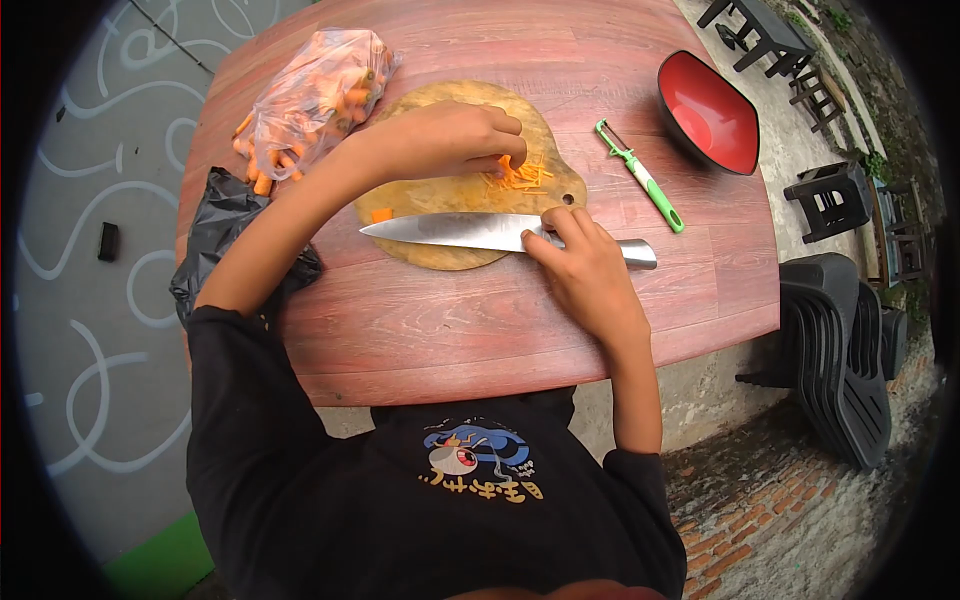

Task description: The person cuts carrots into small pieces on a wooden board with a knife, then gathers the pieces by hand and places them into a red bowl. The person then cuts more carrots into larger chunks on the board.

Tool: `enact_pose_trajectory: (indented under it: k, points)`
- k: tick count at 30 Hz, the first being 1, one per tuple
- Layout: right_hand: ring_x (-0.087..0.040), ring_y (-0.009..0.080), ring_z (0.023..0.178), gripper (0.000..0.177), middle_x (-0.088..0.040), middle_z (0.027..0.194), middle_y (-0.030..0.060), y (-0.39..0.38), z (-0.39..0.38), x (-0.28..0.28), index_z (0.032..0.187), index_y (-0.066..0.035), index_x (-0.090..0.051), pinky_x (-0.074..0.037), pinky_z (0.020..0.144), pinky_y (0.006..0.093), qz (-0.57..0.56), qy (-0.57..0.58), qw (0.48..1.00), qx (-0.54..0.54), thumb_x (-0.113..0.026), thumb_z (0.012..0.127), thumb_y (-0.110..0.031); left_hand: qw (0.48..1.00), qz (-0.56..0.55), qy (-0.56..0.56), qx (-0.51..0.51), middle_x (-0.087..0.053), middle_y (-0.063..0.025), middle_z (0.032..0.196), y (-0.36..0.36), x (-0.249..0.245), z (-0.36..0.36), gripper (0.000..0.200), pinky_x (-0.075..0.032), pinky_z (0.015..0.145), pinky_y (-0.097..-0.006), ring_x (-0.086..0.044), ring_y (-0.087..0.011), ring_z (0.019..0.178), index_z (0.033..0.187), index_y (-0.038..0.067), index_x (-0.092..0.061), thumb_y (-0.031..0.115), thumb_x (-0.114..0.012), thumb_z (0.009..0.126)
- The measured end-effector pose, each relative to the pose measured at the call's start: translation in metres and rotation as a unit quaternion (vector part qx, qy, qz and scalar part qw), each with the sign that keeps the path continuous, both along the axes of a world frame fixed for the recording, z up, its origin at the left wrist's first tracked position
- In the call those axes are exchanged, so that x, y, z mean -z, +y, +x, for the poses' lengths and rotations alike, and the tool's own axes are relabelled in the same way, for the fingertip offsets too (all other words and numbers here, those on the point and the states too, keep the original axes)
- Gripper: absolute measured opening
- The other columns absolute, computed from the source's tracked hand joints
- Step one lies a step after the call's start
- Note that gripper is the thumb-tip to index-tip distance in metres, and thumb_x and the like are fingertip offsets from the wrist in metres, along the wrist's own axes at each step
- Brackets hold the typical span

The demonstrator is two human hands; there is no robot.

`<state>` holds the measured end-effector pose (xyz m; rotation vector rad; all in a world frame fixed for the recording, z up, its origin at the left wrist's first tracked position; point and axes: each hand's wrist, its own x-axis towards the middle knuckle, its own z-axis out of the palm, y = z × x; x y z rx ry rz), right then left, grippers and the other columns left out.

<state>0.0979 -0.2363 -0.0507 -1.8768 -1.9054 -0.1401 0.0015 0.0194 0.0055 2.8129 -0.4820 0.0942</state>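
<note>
One long steel knife (450, 230), thin orange carrot shreds (525, 176)

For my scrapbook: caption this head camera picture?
Left hand touches orange carrot shreds on a round wooden cutting board; right hand rests on a steel knife.

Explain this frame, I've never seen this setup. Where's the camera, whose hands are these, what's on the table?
There is no machine here. One camera worn on a person's head looks down at their own two bare hands, so the black shirt at the bottom is the wearer's. The left hand pinches at carrot shreds on a round wooden cutting board. The right hand closes over the handle of a knife, which lies flat across the board. Also on the red-brown table are a clear bag of carrots, a black plastic bag, a green peeler and a red bowl.
</note>
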Motion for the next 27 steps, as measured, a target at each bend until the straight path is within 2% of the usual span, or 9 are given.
enact_pose_trajectory:
  k: [2,6,9,11,14,17,22,24,27]
  points:
    - [-0.059,0.0264,0.102,0.022,-0.056,0.104,0.0087,0.0,0.0,0.0,0.105,-0.012,-0.065,-0.052,0.08,0.0395,-0.001,0.002,1.0,0.0,-0.063,0.083,-0.012,0.999,-0.028,0.043,0.001,-0.066,-0.0098,0.099,0.001,0.001,-0.002,0.014,-0.053,0.079,-0.0418,-0.065,-0.0301,0.094,0.106,0.004,-0.066,0.01,-0.068,0.093]
    - [-0.06,0.0259,0.102,0.023,-0.056,0.103,0.0083,-0.001,0.001,-0.002,0.106,-0.013,-0.065,-0.052,0.08,0.0395,-0.001,0.002,1.0,-0.001,-0.064,0.082,-0.011,1.0,-0.018,0.025,-0.007,-0.066,-0.0087,0.096,-0.003,0.003,-0.01,0.015,-0.052,0.079,-0.0425,-0.065,-0.0302,0.093,0.109,0.005,-0.066,0.01,-0.067,0.094]
    - [-0.063,0.0258,0.097,0.025,-0.058,0.101,0.008,-0.007,0.003,-0.015,0.107,-0.012,-0.065,-0.053,0.076,0.0403,-0.021,0.008,1.0,0.002,-0.066,0.083,-0.01,0.998,-0.048,-0.041,-0.018,-0.066,-0.0088,0.097,-0.006,-0.011,-0.021,0.017,-0.052,0.078,-0.0428,-0.065,-0.03,0.093,0.112,0.006,-0.067,0.009,-0.065,0.095]
    - [-0.065,0.0264,0.093,0.025,-0.059,0.1,0.0082,-0.014,0.006,-0.034,0.108,-0.012,-0.064,-0.053,0.073,0.041,-0.038,0.012,0.999,0.0,-0.067,0.084,-0.008,0.995,-0.024,-0.089,-0.034,-0.066,-0.0087,0.098,-0.006,-0.03,-0.032,0.018,-0.053,0.079,-0.0421,-0.066,-0.0295,0.094,0.112,0.007,-0.068,0.009,-0.065,0.095]
    - [-0.068,0.0345,0.078,0.015,-0.065,0.089,0.012,-0.024,0.014,-0.06,0.109,-0.008,-0.061,-0.051,0.063,0.0472,-0.111,0.099,0.988,0.048,-0.063,0.093,-0.009,0.99,0.0,-0.135,-0.051,-0.067,-0.0079,0.099,-0.002,-0.052,-0.052,0.016,-0.053,0.079,-0.0405,-0.066,-0.0283,0.094,0.11,0.007,-0.068,0.009,-0.065,0.095]
    - [-0.067,0.0373,0.078,0.018,-0.071,0.093,0.0138,-0.023,0.027,-0.073,0.111,-0.007,-0.067,-0.051,0.068,0.0467,-0.173,0.061,0.982,0.053,-0.066,0.094,-0.012,0.985,-0.003,-0.151,-0.084,-0.067,-0.007,0.1,-0.001,-0.064,-0.071,0.015,-0.052,0.079,-0.0392,-0.066,-0.0274,0.093,0.108,0.007,-0.069,0.008,-0.066,0.093]
    - [-0.067,0.0387,0.076,0.014,-0.07,0.085,0.0164,-0.006,0.04,-0.079,0.103,-0.004,-0.066,-0.05,0.068,0.0475,-0.217,0.025,0.975,0.051,-0.065,0.096,-0.016,0.974,-0.019,-0.205,-0.091,-0.067,-0.0067,0.097,-0.003,-0.064,-0.087,0.019,-0.052,0.078,-0.0389,-0.066,-0.0267,0.091,0.107,0.006,-0.069,0.005,-0.068,0.088]
    - [-0.066,0.0396,0.071,0.018,-0.068,0.078,0.017,-0.003,0.046,-0.078,0.094,-0.005,-0.063,-0.048,0.064,0.0508,-0.192,0.027,0.979,0.056,-0.064,0.098,-0.022,0.968,-0.047,-0.234,-0.079,-0.066,-0.0057,0.096,-0.012,-0.059,-0.089,0.02,-0.052,0.077,-0.0391,-0.065,-0.0263,0.089,0.106,0.006,-0.069,0.005,-0.07,0.086]
    - [-0.065,0.0403,0.07,0.02,-0.066,0.075,0.0182,-0.003,0.059,-0.068,0.092,-0.004,-0.064,-0.048,0.064,0.05,-0.173,0.054,0.979,0.089,-0.065,0.098,-0.022,0.975,-0.071,-0.2,-0.06,-0.065,-0.0048,0.093,-0.023,-0.038,-0.092,0.02,-0.051,0.076,-0.0393,-0.063,-0.0258,0.085,0.104,0.007,-0.069,0.006,-0.07,0.085]
